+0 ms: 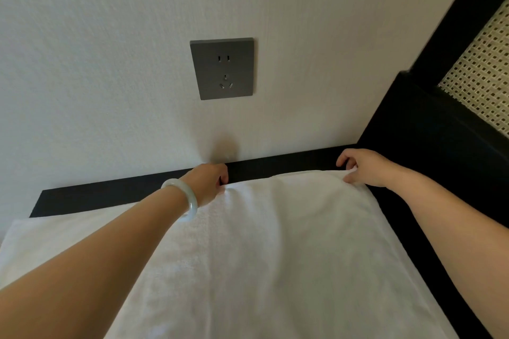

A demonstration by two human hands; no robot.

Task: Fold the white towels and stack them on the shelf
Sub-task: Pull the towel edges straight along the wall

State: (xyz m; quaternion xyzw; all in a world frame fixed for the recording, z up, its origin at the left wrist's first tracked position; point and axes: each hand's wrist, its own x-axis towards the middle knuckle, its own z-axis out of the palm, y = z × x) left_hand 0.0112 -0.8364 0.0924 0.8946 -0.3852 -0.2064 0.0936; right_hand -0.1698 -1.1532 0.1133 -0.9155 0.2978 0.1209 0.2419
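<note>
Your left hand [210, 181] and right hand [363, 166] each pinch a far corner of the white towel [275, 242], which lies spread across the dark shelf [275, 162] below a grey wall socket [222, 68].

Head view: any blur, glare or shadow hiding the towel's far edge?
Head view: soft even light, no glare; wall socket sharp; white towel nearly washed out, folds faint; left hand and right hand slightly soft, yet visibly gripping its far edge; smudgy shadow on the wall above the left hand; forearms stretched by the wide angle.
</note>
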